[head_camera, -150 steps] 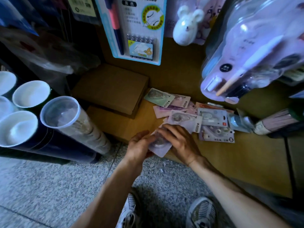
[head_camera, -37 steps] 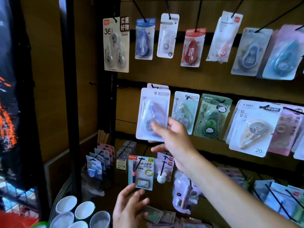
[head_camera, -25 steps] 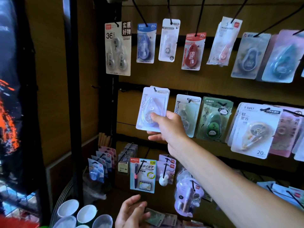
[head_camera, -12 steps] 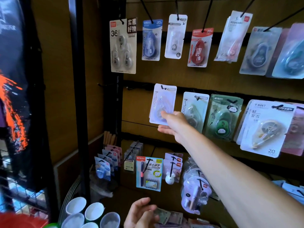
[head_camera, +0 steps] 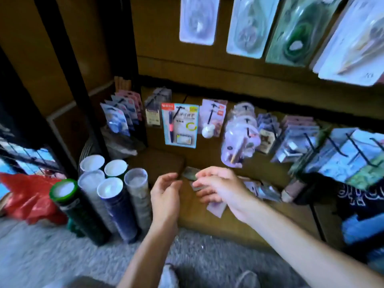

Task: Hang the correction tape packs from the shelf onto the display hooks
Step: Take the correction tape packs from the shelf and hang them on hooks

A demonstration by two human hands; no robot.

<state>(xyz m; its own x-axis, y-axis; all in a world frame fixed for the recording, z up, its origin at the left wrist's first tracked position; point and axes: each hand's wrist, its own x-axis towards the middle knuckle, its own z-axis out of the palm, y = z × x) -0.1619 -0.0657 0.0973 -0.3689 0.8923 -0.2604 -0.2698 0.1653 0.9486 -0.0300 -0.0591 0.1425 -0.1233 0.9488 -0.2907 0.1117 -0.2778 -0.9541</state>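
Your left hand (head_camera: 165, 195) hovers over the shelf (head_camera: 207, 217) with fingers loosely curled and grasping nothing, while your right hand (head_camera: 220, 189) reaches over the loose packs (head_camera: 259, 189), which lie from 12 to 3 o'clock of it; blur hides whether its fingers have closed on one yet. The packs overlap, so a hasty pinch could lift two or sweep some off the edge. Hung packs (head_camera: 198, 19) wait at 12 o'clock.

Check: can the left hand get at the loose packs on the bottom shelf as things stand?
Probably yes. The left hand hovers empty beside the packs with nothing between them; the right hand already covers part of the pile.
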